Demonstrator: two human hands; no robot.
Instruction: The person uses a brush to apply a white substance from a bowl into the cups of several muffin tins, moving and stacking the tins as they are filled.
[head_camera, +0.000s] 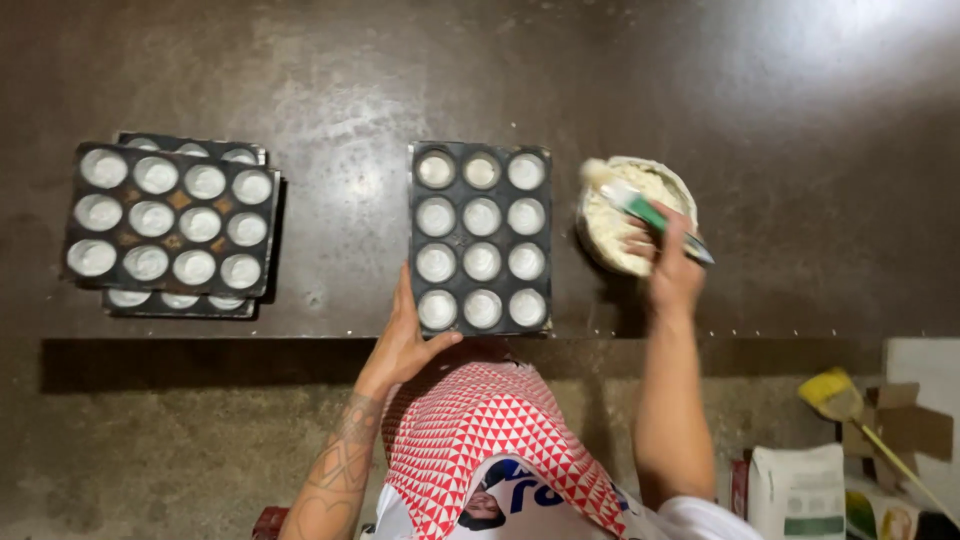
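Dark twelve-cup metal muffin tray (481, 160) centre | left hand (408, 335) spread flat, steadying its left edge | right hand (672, 265) gripping green-handled pastry brush (632, 200) over white grease bowl (600, 235) right of tray | stacked trays (170, 220) well left

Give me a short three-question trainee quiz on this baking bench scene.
1. True or false: the right hand holds a green-handled brush over the bowl of white paste.
2. How many cups does the muffin tray by the left hand have?
A. six
B. nine
C. twelve
3. Where does the stack of muffin trays sit relative to that tray?

Key:
1. True.
2. C, three across and four deep.
3. To its left on the dark bench, apart from it.
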